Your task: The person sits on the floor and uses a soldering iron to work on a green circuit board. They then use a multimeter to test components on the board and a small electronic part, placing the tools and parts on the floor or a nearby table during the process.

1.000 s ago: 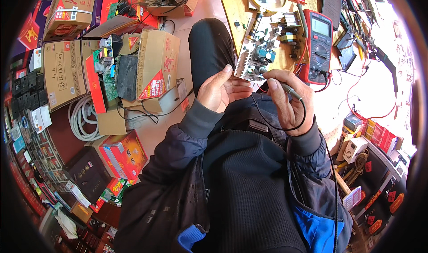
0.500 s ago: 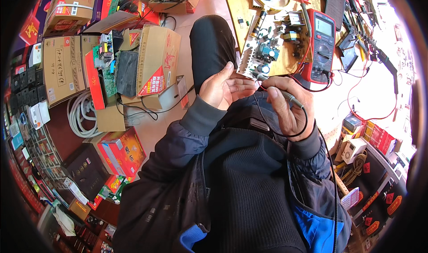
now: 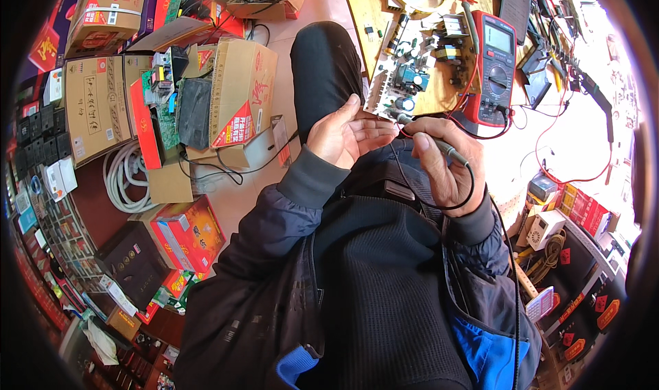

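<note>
Our left hand (image 3: 344,136) lies loosely open beside the circuit board (image 3: 406,79) at the counter's (image 3: 360,9) edge; our right hand (image 3: 446,174) pinches a corded pen-like tool (image 3: 453,153), tip near the board.

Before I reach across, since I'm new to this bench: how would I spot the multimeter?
Find the wooden workbench at the top of the view. Toward its right side, past the circuit board, is the digital multimeter. Unlike its neighbours, it has a red-edged casing with a grey screen above a round dial.
</note>
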`<control>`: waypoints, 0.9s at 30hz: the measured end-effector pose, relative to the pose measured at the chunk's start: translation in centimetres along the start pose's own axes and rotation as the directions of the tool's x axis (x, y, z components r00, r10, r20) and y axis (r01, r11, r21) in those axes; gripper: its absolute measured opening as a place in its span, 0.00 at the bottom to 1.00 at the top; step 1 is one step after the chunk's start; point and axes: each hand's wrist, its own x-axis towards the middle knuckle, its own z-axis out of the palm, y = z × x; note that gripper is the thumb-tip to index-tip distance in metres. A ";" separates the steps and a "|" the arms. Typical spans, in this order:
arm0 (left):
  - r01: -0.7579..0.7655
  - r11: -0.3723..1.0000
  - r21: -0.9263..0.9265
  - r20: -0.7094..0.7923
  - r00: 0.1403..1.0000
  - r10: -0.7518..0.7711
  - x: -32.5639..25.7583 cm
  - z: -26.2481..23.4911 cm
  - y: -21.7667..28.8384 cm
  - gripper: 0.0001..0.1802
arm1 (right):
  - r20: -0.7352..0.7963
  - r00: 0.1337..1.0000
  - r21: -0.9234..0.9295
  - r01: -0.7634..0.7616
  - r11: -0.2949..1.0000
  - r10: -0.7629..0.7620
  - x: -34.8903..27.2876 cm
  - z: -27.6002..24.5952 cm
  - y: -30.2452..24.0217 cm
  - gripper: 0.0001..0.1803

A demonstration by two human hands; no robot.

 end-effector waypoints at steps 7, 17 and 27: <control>0.011 0.999 -0.049 0.012 1.000 -0.010 0.0 0.0 -0.1 0.32 | -0.002 1.000 -0.021 -0.001 1.000 0.001 -0.1 -0.1 -0.2 0.08; -0.022 1.000 0.016 0.038 0.999 0.022 0.3 -0.7 -0.5 0.25 | -0.059 0.995 0.042 -0.080 0.996 0.083 -1.4 -0.8 -0.8 0.09; -0.093 0.987 0.132 -0.017 0.995 0.096 0.4 -1.1 -1.3 0.14 | -0.089 0.994 0.044 -0.066 0.997 0.069 -1.8 -0.9 -0.2 0.15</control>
